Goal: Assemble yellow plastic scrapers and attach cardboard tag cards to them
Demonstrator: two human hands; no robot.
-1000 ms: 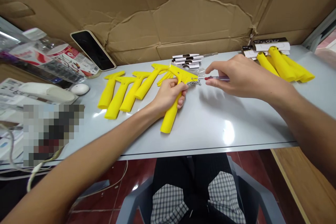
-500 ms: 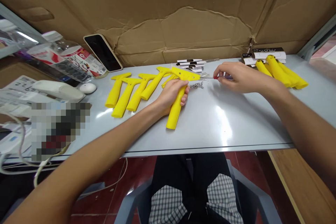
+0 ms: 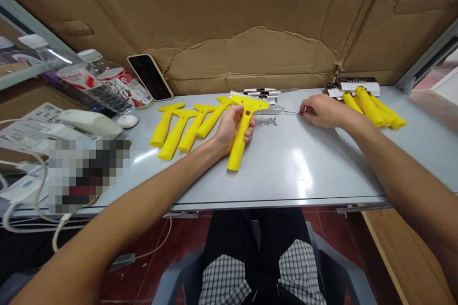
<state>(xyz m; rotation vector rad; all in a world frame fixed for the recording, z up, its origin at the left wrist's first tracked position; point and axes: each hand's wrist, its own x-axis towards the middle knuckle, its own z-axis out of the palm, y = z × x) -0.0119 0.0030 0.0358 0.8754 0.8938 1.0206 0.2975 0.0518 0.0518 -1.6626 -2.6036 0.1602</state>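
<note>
My left hand is closed around the handle of a yellow scraper, its wide head up and the handle slanting down toward me. A small dark slot shows where handle and head meet. To the right, my right hand grips a screwdriver with a thin metal shaft and a bit of red at the handle. Its shaft points left at the scraper head, with a gap between them. Below the head lies a small pile of screws. Behind it is a clear plastic wrapper.
Several yellow scrapers lie in a row at left. More yellow handles are piled at right by black-and-white packets. A phone, bottles, a mouse and a white scanner stand left. Cardboard backs the table.
The scraper has turned in my left hand, so its slot now faces me and my thumb sits behind it. The screwdriver is slightly farther from its head. The view has shifted a little.
</note>
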